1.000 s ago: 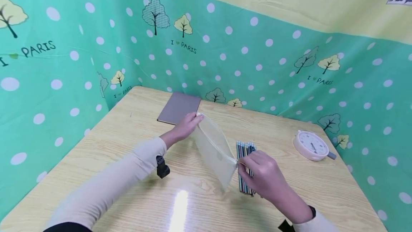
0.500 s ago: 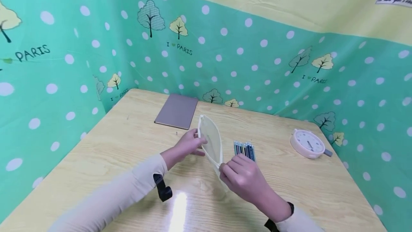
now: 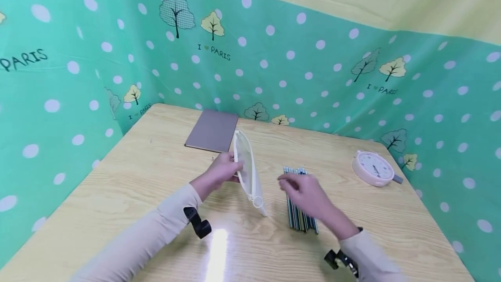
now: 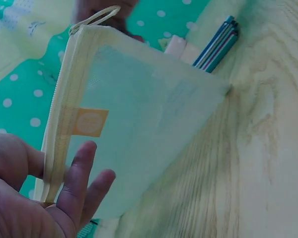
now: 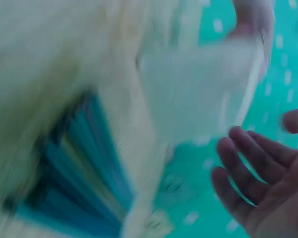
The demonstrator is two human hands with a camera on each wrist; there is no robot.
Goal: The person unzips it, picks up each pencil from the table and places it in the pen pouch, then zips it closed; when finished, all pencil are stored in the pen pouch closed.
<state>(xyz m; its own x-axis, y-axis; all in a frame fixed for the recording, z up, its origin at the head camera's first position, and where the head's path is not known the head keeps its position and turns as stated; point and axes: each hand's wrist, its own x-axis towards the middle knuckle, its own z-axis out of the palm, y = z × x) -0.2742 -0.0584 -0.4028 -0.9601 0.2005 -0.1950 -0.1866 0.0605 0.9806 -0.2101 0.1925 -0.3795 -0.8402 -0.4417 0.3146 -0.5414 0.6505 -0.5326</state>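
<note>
A pale, see-through zip pouch [image 3: 256, 182] stands on edge over the table with its mouth parted; a loop pull hangs at its near end. My left hand [image 3: 221, 169] pinches the zipper edge, thumb on one side; in the left wrist view, two fingers spread beside the pouch's orange label [image 4: 90, 122]. To its right lies a row of pencils [image 3: 300, 221], part of it covered by my right hand [image 3: 307, 193]. That hand hovers over them holding nothing, its fingers loosely bent in the right wrist view.
A purple-grey notebook [image 3: 213, 129] lies at the back left of the wooden table [image 3: 164, 142]. At the right sits a round pink clock [image 3: 373, 169]. A green polka-dot cloth [image 3: 289, 73] hangs behind the table and along its left side.
My right hand has let go of the pouch's near corner and moved right, over the pencils. My left hand has shifted its hold along the pouch's edge and still keeps it up.
</note>
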